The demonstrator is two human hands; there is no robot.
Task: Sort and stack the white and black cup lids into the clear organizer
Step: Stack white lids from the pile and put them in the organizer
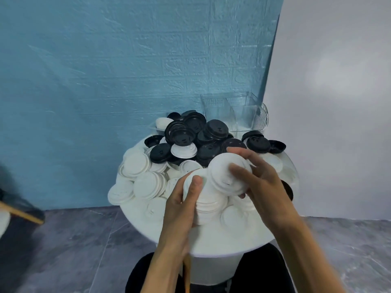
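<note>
With the left hand [182, 199] curled around a stack of white lids [208, 205] and the right hand [257, 176] pinching another white lid [229, 172] above it, a tilted fit could topple them onto the crowded surface [222, 244], short of the far organizer [234, 113].

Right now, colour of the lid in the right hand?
White lid, right hand; head view.

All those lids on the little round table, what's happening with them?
A person is sorting cup lids by colour. The left hand grips a stack of white lids, and the right hand holds another white lid at the top of it. Loose white lids and black lids are heaped on the white round table. The clear organizer at the back looks empty.
</note>
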